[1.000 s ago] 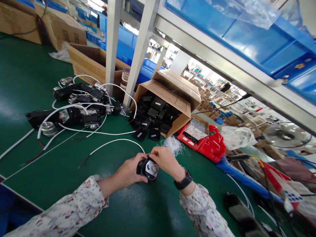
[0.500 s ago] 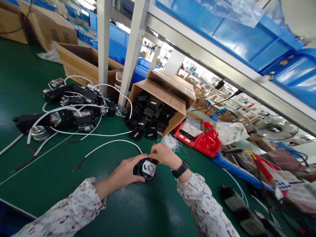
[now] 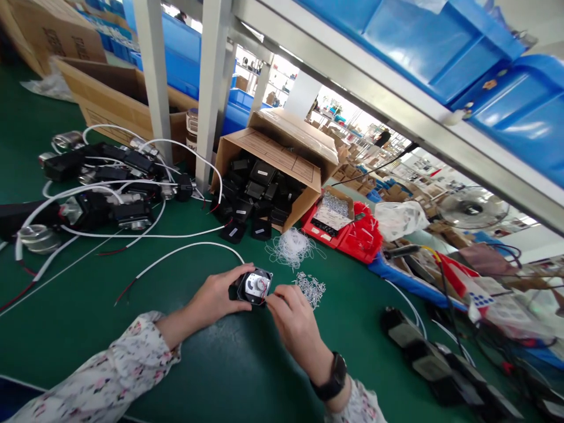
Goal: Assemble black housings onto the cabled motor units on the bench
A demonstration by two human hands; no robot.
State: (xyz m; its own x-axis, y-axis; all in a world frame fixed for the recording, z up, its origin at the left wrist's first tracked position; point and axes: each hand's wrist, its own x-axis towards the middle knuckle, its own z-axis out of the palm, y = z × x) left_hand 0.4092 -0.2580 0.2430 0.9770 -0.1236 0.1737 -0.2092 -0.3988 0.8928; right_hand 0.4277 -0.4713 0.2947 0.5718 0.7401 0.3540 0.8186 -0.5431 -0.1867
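My left hand (image 3: 217, 296) grips a small black motor housing (image 3: 252, 286) with a white round centre and thin red wires, holding it just above the green table (image 3: 88, 305). My right hand (image 3: 293, 320) is at the housing's lower right edge, fingertips pinched together against it; what they pinch is too small to make out. A white cable (image 3: 185, 249) runs from the housing off to the left. A small heap of silver screws (image 3: 311, 287) lies just right of the hands, and a tangle of white ties (image 3: 291, 247) lies behind them.
A tipped cardboard box (image 3: 282, 158) spills black parts (image 3: 251, 197). Wired black assemblies (image 3: 106, 188) lie at the left. Red trays (image 3: 352, 232) stand at the right, past them a black tool (image 3: 423, 358) and cables. Grey rack posts (image 3: 209, 88) and blue bins (image 3: 440, 41) hang overhead.
My right hand has dropped from the top of the housing to its lower right edge. The view has swung right, bringing the screw heap into sight.
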